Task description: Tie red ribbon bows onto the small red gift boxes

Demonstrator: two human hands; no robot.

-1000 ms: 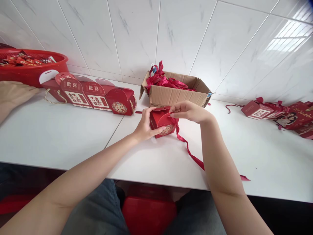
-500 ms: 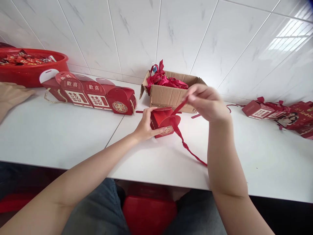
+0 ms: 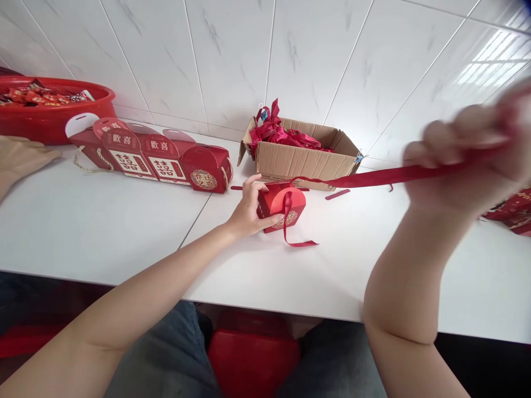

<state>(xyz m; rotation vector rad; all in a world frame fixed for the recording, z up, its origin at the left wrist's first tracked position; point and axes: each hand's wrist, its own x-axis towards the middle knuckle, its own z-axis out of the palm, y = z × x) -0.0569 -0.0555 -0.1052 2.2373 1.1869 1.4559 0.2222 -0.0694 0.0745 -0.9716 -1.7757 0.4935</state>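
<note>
A small red box (image 3: 295, 214) with gold print stands on the white table, its top flaps partly raised. My left hand (image 3: 251, 207) grips its left side, thumb on the front and fingers behind. A red ribbon (image 3: 373, 177) runs through the top of the box. Its short end hangs over the front and curls on the table; the long part stretches taut to the right, up to my right hand (image 3: 464, 143). That hand is raised at the right, blurred, with its fingers closed round the ribbon.
Behind the box is a cardboard box (image 3: 298, 158) full of red ribbons. Red gift boxes (image 3: 164, 160) with rope handles stand in a row at left, near a red basket (image 3: 53, 119) of sweets. Another person's hand (image 3: 25, 157) rests at far left.
My right hand has moved right and slightly up, drawing the ribbon out long through the box. The loose end in front has become much shorter. My left hand still grips the box.
</note>
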